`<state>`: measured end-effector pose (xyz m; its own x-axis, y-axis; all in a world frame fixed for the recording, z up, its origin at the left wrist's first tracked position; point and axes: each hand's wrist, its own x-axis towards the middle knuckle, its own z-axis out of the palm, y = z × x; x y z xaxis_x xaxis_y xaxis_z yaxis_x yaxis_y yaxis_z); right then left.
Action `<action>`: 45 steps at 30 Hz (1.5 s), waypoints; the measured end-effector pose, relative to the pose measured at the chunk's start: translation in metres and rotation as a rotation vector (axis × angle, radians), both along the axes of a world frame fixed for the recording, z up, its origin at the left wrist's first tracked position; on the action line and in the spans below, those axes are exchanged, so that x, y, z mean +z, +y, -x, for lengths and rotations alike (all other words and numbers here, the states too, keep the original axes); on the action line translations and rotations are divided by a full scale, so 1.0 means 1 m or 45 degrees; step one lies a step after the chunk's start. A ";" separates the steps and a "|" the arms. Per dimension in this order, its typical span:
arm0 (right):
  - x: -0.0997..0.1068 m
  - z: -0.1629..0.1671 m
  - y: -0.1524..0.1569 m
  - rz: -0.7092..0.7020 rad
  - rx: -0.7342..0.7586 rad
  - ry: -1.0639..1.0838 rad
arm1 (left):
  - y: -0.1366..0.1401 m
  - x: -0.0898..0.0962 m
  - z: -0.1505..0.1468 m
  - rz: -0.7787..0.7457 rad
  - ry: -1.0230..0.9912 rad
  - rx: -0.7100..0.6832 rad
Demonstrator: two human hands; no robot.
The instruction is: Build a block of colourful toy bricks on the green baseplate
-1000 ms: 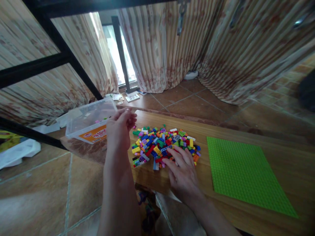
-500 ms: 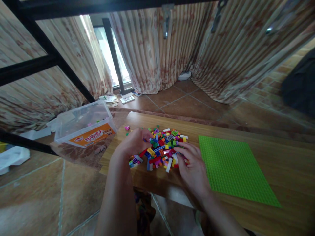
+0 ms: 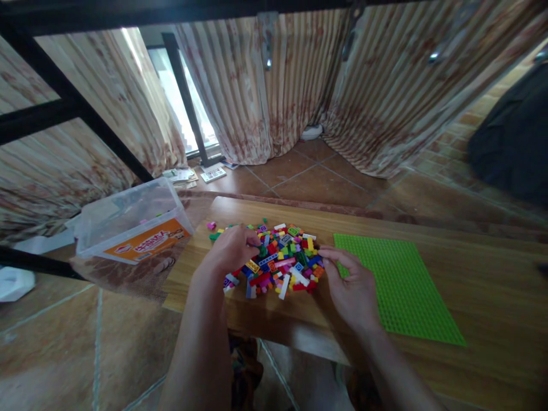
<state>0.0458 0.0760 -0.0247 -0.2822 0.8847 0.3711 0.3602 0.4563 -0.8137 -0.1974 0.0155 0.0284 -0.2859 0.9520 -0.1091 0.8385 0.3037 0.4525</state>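
Observation:
A heap of small colourful building bricks lies spread on the wooden bench. Over its left side is my left hand, fingers curled in and bunched together. A dark green brick shows right by those fingertips, but whether they grip it is hidden. My right hand is at the heap's right edge, with thumb and forefinger brought together. Whatever is between them is too small to make out. Just beyond that hand lies a flat green studded baseplate, partly covered by the hand at its left edge.
A clear plastic tub with an orange label stands left of the wooden bench, a few bricks inside. One pink brick lies apart near the bench's left end. Black metal bars cross the upper left. Papers lie on the tiled floor.
My right hand has drawn back from the bricks toward the baseplate, its fingers pinched together. My left hand stays over the heap's left side. The whole view has shifted slightly.

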 end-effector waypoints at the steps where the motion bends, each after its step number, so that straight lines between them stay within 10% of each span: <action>1: 0.000 0.000 0.000 0.004 -0.001 0.002 | 0.000 0.000 0.000 -0.008 0.006 -0.005; 16: 0.008 0.007 -0.009 0.038 0.137 0.058 | 0.001 0.008 -0.011 -0.206 -0.332 -0.274; 23: 0.008 0.022 -0.015 0.411 0.251 0.357 | 0.014 0.008 -0.046 -0.183 -0.681 -0.403; 33: 0.013 0.021 -0.005 0.831 0.206 0.734 | 0.022 0.002 -0.061 -0.251 -1.040 -0.344; 45: 0.010 0.013 0.000 0.800 0.317 0.620 | 0.021 0.004 -0.060 -0.075 -1.366 -0.213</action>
<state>0.0325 0.0758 -0.0146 -0.4324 0.9008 -0.0395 -0.1492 -0.1147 -0.9821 -0.1375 0.0365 0.0325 0.0647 0.9820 -0.1773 0.0266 0.1759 0.9840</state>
